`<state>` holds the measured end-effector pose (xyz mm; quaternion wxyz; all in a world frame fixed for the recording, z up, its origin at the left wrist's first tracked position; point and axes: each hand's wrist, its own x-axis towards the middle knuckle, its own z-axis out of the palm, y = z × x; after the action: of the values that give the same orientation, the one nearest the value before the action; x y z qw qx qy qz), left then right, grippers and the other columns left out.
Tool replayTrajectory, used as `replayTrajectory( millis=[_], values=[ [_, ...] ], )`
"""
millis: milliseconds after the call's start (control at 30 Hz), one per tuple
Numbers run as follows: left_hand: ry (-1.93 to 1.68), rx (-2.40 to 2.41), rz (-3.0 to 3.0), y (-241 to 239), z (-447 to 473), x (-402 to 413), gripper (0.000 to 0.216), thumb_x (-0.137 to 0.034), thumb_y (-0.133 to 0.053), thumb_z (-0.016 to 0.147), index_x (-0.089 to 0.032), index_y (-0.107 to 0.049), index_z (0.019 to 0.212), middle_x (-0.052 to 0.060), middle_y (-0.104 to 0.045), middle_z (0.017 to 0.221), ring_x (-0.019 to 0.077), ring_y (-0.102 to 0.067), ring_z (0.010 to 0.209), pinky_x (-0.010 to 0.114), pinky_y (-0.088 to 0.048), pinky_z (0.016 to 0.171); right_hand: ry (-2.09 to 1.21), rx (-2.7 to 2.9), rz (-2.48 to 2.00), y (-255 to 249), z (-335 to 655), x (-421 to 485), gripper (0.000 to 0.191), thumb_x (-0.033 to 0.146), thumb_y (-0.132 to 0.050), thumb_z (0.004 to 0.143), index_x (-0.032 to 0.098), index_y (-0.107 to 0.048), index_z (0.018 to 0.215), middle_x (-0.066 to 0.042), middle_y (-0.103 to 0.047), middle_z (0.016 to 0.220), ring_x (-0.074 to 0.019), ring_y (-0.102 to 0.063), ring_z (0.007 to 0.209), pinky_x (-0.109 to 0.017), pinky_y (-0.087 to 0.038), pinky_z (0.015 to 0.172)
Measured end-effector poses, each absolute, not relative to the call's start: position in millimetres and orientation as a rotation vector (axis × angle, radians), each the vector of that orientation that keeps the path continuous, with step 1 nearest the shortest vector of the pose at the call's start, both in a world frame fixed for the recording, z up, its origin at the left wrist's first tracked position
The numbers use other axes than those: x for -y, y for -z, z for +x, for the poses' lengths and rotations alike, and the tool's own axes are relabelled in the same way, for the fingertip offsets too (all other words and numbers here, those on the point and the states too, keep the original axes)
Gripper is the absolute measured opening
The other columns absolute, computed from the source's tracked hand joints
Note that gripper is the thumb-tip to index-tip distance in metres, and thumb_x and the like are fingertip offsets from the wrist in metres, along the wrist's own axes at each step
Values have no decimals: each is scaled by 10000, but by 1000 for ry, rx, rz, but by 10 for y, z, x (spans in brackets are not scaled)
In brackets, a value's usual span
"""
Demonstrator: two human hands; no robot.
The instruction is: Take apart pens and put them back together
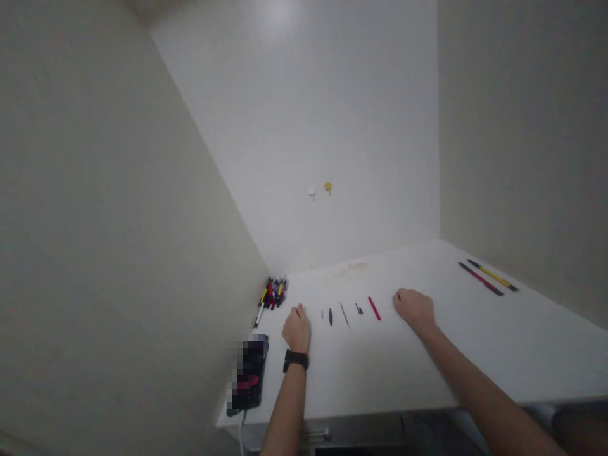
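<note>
Pen parts (331, 316), slim and smooth-looking, including a flat red tube (374, 308), are laid in a row on the white table (365, 373). They are flanked by the left hand (296, 328) and right hand (415, 307), each grip curled together into a fist. Piled pens (273, 293) and a dark, partly blurred object (254, 373) are seen left, two long pens (489, 278) right. The tube's long axis is angled away, far end leftward.

Btwn L hand (296, 330) & R hand (415, 308), low passage is hindered by a row of small pen parts (331, 316); above them, room is left. On the L, the way is blocked by a pen pile (272, 294) & a dark device (251, 373). A wide strip of tabletop (498, 335) is left free btwn R hand & two pens (493, 275); nearer, it's crossed by R forearm (468, 373).
</note>
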<state>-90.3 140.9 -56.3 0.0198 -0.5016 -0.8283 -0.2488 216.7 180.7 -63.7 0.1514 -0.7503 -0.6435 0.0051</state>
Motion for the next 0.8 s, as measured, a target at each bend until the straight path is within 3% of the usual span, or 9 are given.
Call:
replayTrajectory(
  millis=[167, 300, 800],
  values=[
    [543, 2533, -1571, 589, -970, -1491, 412, -339, -288, 958, -146, -651, 949, 134, -701, 877, 244, -665, 824, 310, -412, 655, 57, 1902, -2165, 632, 2135, -1659, 384, 254, -343, 932, 104, -693, 887, -170, -716, 870, -270, -698, 817, -329, -465, 672],
    [349, 2439, -1649, 621, -1053, -1642, 460, -276, -248, 967, -125, -681, 933, 154, -698, 908, 243, -663, 869, 312, -431, 697, 119, 1944, -2159, 663, 2120, -1671, 405, 258, -312, 943, 115, -686, 882, -165, -716, 853, -266, -699, 807, -333, -464, 672],
    [364, 2522, -1711, 514, -1088, -1799, 520, -307, -233, 981, -108, -713, 951, 169, -698, 933, 239, -662, 892, 325, -455, 738, 14, 1990, -2179, 572, 2068, -1707, 462, 264, -282, 932, 110, -713, 873, -178, -720, 902, -268, -699, 856, -361, -486, 731]
  ],
)
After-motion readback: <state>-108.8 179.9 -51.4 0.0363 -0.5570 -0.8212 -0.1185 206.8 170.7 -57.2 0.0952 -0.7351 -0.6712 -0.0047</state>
